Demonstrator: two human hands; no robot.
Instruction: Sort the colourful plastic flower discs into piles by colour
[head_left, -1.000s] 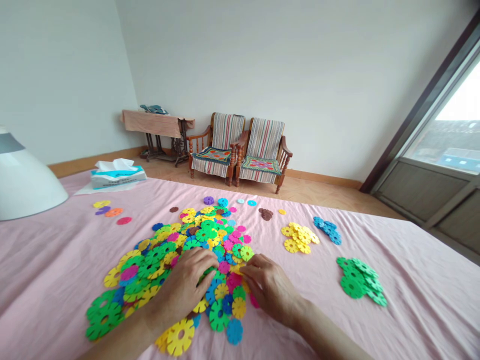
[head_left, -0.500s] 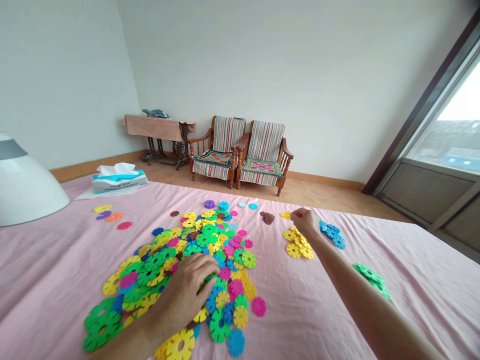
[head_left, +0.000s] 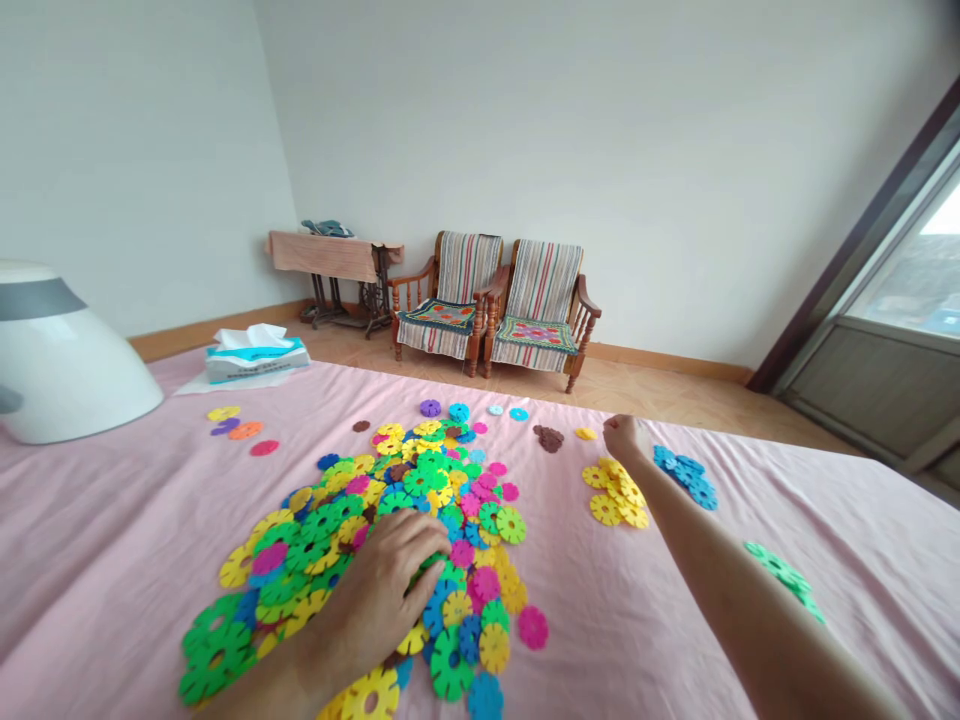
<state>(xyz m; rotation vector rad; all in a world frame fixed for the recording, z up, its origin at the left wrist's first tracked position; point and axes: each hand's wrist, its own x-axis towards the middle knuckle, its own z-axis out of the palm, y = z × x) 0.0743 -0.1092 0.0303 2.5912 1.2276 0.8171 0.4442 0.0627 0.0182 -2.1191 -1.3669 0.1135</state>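
Lower center, our left hand (head_left: 386,590) lies flat, fingers released, on the mixed pile (head_left: 390,520) of notched plastic discs; right hand (head_left: 626,438) is clenched above the yellow discs (head_left: 616,495).

- A single head-worn camera looks forward and down over a bed covered by a pink sheet (head_left: 135,540).
- Both forearms enter from the bottom edge; the left hand (head_left: 390,590) lies close to the lens, the right hand (head_left: 626,437) farther out.
- The view faces the far wall, taking in two striped armchairs (head_left: 499,310) and a window (head_left: 911,285) at right.
- Straight lines bow near the edges.
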